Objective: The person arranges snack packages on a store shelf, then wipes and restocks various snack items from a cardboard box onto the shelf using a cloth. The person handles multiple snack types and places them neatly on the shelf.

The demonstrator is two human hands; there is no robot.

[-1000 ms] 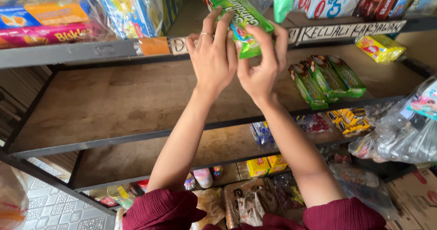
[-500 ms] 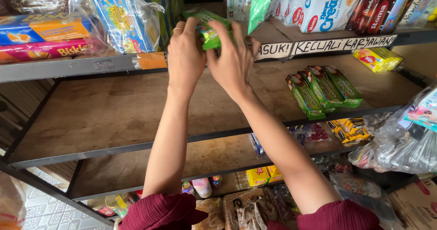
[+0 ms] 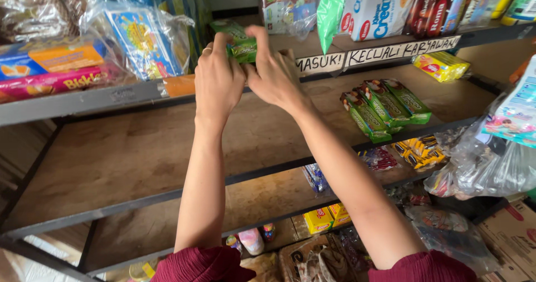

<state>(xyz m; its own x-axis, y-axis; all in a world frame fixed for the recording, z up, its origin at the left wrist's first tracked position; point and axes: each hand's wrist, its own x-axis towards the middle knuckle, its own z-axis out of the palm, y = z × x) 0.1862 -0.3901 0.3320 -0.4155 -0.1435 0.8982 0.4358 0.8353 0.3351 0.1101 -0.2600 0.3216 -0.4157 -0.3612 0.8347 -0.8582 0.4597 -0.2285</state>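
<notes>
Your left hand [image 3: 219, 81] and right hand [image 3: 273, 75] both close their fingers on the green biscuit packs [image 3: 240, 41] at the upper shelf [image 3: 111, 98] edge, about 12 o'clock. Push them in flat and straight, and keep them away from the blue snack bag [image 3: 142, 42] at 9 o'clock

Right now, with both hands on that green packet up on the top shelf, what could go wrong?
The green packet sits near the shelf edge between left hand and right hand; let go early and it may slide off. The plastic-wrapped blue pack is close beside the left hand and could get nudged. The hanging green bag by the right hand might be knocked.
</notes>
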